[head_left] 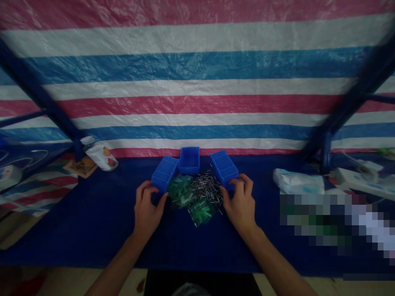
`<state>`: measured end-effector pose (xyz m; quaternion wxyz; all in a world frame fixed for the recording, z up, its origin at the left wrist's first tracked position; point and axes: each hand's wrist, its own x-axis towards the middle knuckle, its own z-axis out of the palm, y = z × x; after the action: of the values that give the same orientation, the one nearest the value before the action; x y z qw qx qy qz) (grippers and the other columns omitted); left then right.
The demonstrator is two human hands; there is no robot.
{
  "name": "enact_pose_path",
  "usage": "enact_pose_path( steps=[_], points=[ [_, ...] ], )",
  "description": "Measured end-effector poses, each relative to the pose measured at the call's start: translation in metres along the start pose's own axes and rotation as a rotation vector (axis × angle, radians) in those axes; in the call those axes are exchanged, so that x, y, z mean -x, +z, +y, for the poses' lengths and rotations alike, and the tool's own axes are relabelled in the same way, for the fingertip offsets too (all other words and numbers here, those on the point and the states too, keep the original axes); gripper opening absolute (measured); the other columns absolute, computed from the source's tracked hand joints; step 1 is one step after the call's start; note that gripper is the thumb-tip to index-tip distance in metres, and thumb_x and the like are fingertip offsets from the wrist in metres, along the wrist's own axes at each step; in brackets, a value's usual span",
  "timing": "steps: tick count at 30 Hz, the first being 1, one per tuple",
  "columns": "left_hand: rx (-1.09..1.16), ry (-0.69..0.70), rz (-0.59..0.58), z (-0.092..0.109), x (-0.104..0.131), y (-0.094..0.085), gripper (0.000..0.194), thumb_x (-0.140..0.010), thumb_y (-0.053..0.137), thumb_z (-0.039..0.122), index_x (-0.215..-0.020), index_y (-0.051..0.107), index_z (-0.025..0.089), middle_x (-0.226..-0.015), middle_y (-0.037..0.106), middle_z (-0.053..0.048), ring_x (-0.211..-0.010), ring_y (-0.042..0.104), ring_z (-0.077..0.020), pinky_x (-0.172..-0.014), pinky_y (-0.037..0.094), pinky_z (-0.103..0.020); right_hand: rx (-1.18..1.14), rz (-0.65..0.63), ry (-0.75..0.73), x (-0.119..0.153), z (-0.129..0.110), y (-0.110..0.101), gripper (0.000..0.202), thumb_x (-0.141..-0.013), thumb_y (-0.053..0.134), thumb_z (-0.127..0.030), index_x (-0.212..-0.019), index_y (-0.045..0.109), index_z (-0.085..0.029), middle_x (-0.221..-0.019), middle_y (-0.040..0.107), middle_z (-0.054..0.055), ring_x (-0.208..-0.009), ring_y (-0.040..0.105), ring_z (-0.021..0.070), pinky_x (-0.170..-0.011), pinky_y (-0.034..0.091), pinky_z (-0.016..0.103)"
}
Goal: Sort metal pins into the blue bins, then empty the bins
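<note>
My left hand (pixel 148 207) grips the near end of the left blue bin (pixel 164 172), thumb and fingers on its sides. My right hand (pixel 240 201) grips the near end of the right blue bin (pixel 224 166) the same way. Both bins are turned at an angle. A third blue bin (pixel 189 160) stands between them at the back, touched by neither hand. Between my hands lie a heap of thin metal pieces (pixel 205 188), green clear bags (pixel 180 190) to its left and a bag with bright green pieces (pixel 202 213) in front.
A white bottle (pixel 100 154) leans at the left beside a brown packet (pixel 80 165). On the right lie a crumpled plastic bag (pixel 298 181) and a white power strip (pixel 364 183). Striped sheeting (pixel 197 105) hangs behind the blue table (pixel 197 250), between blue frame posts.
</note>
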<state>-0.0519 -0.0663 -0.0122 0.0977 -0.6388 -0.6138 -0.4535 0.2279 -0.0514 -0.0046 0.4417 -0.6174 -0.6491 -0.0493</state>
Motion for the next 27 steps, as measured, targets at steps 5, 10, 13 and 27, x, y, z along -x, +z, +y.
enact_pose_path(
  steps=[5,10,13,27],
  points=[
    [-0.003,0.008,0.035,0.001,-0.001,-0.003,0.017,-0.084,0.064,0.033,-0.090,0.053,0.022,-0.114,0.053,-0.010,-0.111,0.058,-0.0276,-0.093,0.050,-0.043,-0.035,0.000,0.074,-0.004,0.005,-0.003,0.032,-0.091,0.050,-0.048,-0.104,0.052,-0.019,-0.126,0.047,0.018,-0.086,0.066,0.0259,-0.056,0.058,0.041],
    [0.001,-0.006,0.064,0.002,0.000,-0.005,0.015,-0.084,0.063,0.030,-0.089,0.052,0.022,-0.113,0.053,-0.010,-0.110,0.057,-0.0270,-0.094,0.050,-0.043,-0.067,0.028,0.148,-0.008,0.006,-0.008,0.032,-0.087,0.053,-0.050,-0.101,0.051,-0.021,-0.125,0.048,0.017,-0.080,0.065,0.0234,-0.056,0.056,0.040],
    [-0.004,-0.010,0.091,0.000,-0.001,-0.007,0.015,-0.083,0.064,0.030,-0.089,0.053,0.021,-0.114,0.053,-0.010,-0.111,0.057,-0.0266,-0.096,0.049,-0.044,-0.116,0.039,0.193,-0.012,0.007,-0.012,0.033,-0.085,0.055,-0.048,-0.101,0.050,-0.020,-0.127,0.046,0.018,-0.075,0.063,0.0210,-0.058,0.055,0.040],
    [0.558,-0.235,0.132,-0.045,-0.084,0.002,0.047,-0.071,0.074,0.040,-0.105,0.046,0.023,-0.124,0.053,-0.010,-0.109,0.062,-0.0233,-0.088,0.055,-0.039,-0.711,0.014,0.274,-0.105,0.050,0.026,0.050,-0.069,0.071,-0.043,-0.104,0.040,-0.024,-0.120,0.052,0.009,-0.101,0.061,0.0222,-0.078,0.056,0.039]
  ],
)
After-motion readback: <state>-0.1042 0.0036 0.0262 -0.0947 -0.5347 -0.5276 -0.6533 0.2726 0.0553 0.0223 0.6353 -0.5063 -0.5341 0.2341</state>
